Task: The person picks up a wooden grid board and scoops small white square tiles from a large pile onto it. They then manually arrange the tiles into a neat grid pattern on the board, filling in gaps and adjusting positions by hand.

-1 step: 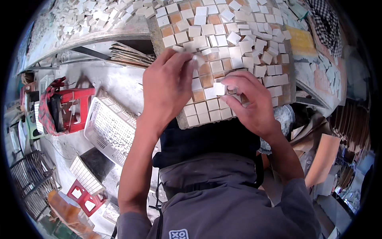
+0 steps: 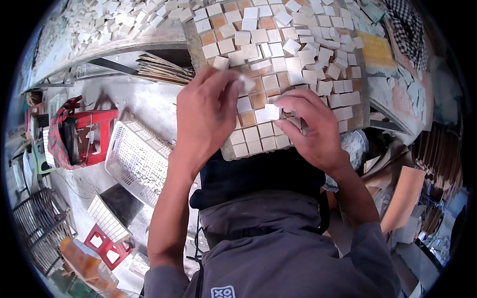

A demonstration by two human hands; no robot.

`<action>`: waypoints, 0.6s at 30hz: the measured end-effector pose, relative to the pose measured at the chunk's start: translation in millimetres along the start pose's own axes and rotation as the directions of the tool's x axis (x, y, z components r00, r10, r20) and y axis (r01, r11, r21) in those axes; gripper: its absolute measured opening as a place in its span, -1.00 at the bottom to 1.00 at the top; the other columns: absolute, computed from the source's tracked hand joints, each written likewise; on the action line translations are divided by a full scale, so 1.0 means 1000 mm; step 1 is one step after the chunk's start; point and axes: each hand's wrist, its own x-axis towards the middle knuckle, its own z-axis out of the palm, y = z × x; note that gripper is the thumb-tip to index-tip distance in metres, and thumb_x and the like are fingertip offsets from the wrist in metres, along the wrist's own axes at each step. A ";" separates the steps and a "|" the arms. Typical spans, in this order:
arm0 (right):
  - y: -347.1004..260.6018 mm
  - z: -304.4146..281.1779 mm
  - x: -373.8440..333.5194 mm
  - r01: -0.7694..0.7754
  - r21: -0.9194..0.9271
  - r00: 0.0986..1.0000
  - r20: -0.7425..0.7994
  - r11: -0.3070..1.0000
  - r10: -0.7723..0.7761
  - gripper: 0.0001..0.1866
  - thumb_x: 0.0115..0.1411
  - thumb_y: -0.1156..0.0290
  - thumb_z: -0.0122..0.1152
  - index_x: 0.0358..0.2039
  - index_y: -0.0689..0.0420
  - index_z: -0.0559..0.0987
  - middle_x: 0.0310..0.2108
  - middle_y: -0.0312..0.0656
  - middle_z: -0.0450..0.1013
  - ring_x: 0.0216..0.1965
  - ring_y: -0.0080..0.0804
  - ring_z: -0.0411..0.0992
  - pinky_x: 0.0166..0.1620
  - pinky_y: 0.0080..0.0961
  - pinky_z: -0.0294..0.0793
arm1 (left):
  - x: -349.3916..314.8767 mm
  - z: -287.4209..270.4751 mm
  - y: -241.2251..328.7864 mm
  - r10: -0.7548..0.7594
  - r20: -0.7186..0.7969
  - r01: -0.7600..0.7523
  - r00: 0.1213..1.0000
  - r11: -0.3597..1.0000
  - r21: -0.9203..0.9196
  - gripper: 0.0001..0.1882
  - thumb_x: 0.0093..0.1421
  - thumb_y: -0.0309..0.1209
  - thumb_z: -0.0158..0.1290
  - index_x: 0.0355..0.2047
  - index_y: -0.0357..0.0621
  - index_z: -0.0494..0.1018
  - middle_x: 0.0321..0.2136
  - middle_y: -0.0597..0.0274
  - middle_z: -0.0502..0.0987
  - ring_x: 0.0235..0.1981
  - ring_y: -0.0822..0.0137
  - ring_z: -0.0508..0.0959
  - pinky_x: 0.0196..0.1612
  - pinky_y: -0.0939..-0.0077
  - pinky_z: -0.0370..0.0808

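Note:
Over the near left part of a tile-covered board (image 2: pixel 226 152), my left hand (image 2: pixel 206 107) pinches a small white square tile (image 2: pixel 246 83) between thumb and fingertips. That tile is slightly blurred. My right hand (image 2: pixel 310 124), lower and to the right, grips another white tile (image 2: pixel 273 112) between thumb and forefinger, close beside a flat white tile (image 2: pixel 262 116). Neat rows of white tiles (image 2: pixel 251 133) lie along the board's near edge. Brownish squares (image 2: pixel 258 100) show between white ones. Farther up, loose tiles (image 2: pixel 325 54) lie tilted and overlapping.
A heap of loose tiles (image 2: pixel 119 20) covers the table at the far left. On the floor to the left stand a white plastic basket (image 2: pixel 113 171) and red stools (image 2: pixel 102 141). A checkered cloth (image 2: pixel 405 30) hangs at the far right, above an orange-brown panel (image 2: pixel 403 198).
My left hand has shifted slightly left and down with its tile. The tile in my right hand has moved a little left and down, toward the flat tile beside it.

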 end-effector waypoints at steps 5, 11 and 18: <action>0.007 0.007 0.000 0.078 -0.022 0.996 -0.045 0.997 -0.079 -0.63 0.12 0.69 0.43 -0.04 0.22 0.63 -0.05 -0.15 0.53 -0.10 -0.36 0.52 -0.08 -0.49 0.54 | -0.035 0.003 -0.007 -0.021 0.224 0.011 0.974 0.999 0.046 -0.88 0.26 -0.53 0.21 -0.20 -0.23 0.67 -0.34 0.05 0.61 -0.38 0.05 0.64 -0.27 0.27 0.54; 0.009 0.004 0.002 0.040 0.010 0.994 -0.105 0.999 -0.039 -0.63 0.08 0.67 0.43 -0.06 0.20 0.62 -0.12 -0.07 0.54 -0.15 -0.12 0.54 -0.08 -0.32 0.57 | -0.036 0.009 -0.003 0.013 0.230 -0.065 0.973 0.974 0.217 -0.89 0.22 -0.55 0.21 -0.24 -0.22 0.67 -0.32 0.05 0.62 -0.32 -0.05 0.66 -0.23 0.20 0.57; 0.010 0.002 0.001 0.023 0.031 0.994 -0.108 0.999 -0.019 -0.63 0.10 0.68 0.40 -0.05 0.20 0.62 -0.13 -0.10 0.53 -0.17 -0.20 0.53 -0.11 -0.37 0.57 | -0.032 0.007 -0.011 -0.016 0.259 -0.011 0.966 0.995 0.102 -0.82 0.18 -0.58 0.24 -0.19 -0.21 0.67 -0.33 0.06 0.61 -0.33 0.00 0.66 -0.20 0.25 0.58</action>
